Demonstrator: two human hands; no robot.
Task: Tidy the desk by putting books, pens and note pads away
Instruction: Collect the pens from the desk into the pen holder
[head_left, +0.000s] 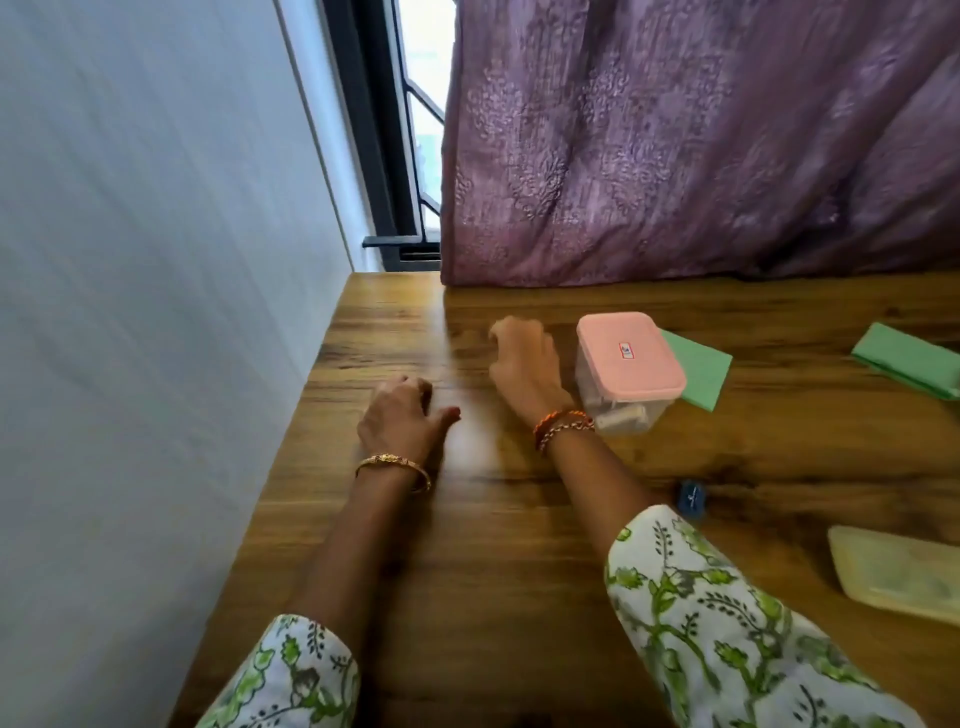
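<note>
My left hand (402, 415) and right hand (522, 364) hover loosely curled, holding nothing, above the brown wooden desk (519, 519), beside the pink-lidded clear plastic box (628, 364).

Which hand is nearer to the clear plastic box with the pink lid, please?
Right. The right hand hovers just beside the clear plastic box with the pink lid; the left hand lies farther off, beyond the right.

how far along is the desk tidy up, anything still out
Done: the near left part of the desk is bare. In hand: nothing; the left hand and right hand hold nothing beside the pink-lidded box. Left: a green pad tucked under that box, another green pad at the right edge, a small blue item and a pale yellow case.
</note>
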